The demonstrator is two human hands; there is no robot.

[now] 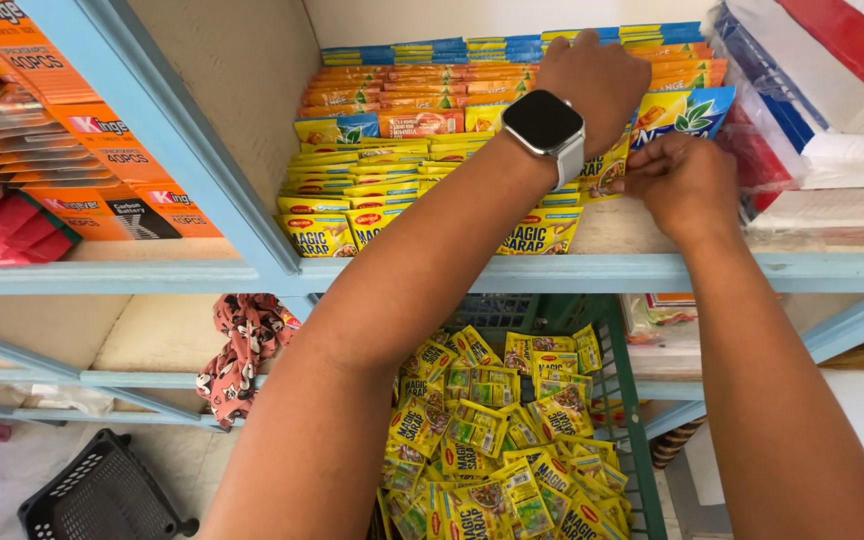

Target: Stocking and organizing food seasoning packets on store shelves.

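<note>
On the pale blue shelf point(592, 272) in front of me lie rows of small yellow seasoning sachets point(352, 200), flat and overlapping, with orange and blue packets stacked behind. My left hand point(602, 85), a dark square watch point(544, 124) on its wrist, rests on the sachets at the right end of the rows. Just beside it, my right hand point(682, 180) pinches a sachet's edge there.
</note>
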